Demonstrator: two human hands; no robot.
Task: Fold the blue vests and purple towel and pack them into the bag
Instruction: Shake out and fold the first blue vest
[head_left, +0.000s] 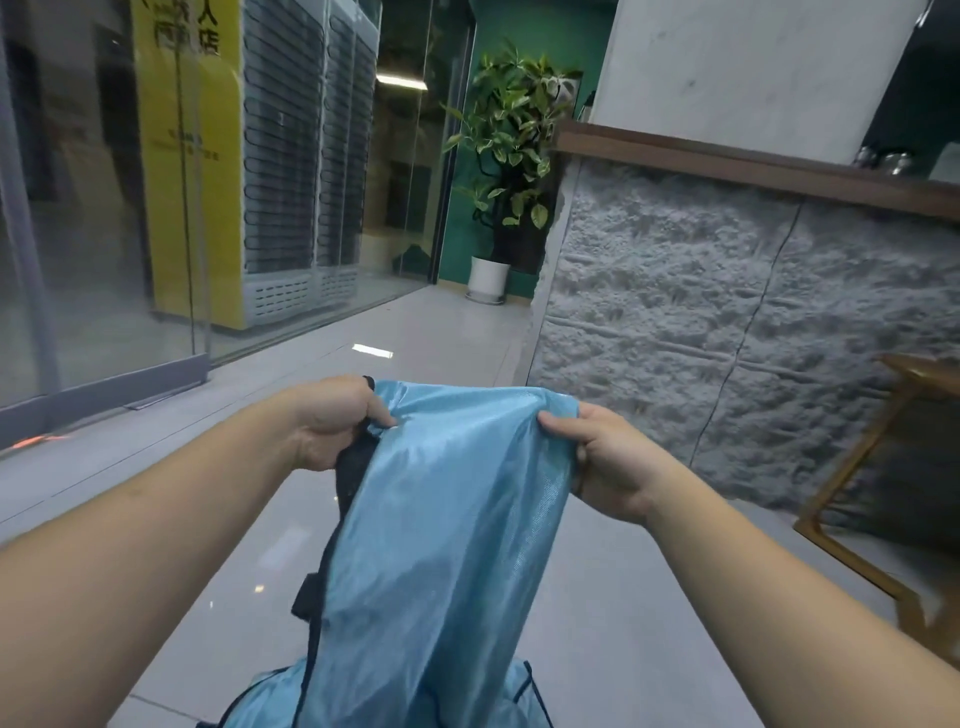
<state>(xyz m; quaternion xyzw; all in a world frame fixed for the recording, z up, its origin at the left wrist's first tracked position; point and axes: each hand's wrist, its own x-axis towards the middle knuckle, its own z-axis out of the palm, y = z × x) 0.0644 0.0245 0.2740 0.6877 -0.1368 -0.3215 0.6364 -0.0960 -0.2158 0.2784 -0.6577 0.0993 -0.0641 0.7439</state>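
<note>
- While you hold it up in front of you, the light blue mesh vest (441, 525) hangs with its long axis running from your hands downward and toward you, its top edge stretched roughly level between both hands.
- Your left hand (332, 421) grips the top left corner: the fingers are curled around the fabric and the thumb presses on the front, with dark navy trim (353, 467) bunched in that grip.
- Your right hand (602, 457) grips the top right corner, thumb on the front face and fingers curled behind the cloth.
- The vest's left edge carries the navy binding, which runs down from your left hand to the lower part of the picture; a small dark tab sticks out from it partway down.
- At the bottom edge of the view more blue fabric with navy edging spreads out; you cannot tell whether it belongs to the same vest or to a second one.
- Nothing carries the vest; it hangs over the pale tiled floor (415, 332).
- Open floor runs ahead of you toward a potted plant (509, 156) in a white pot by a green wall.
- A glass partition (104, 234) bounds the left side, and a grey rough stone counter front (727, 322) with a wooden ledge bounds the right.
- A wooden chair frame (852, 499) stands near your right forearm.
</note>
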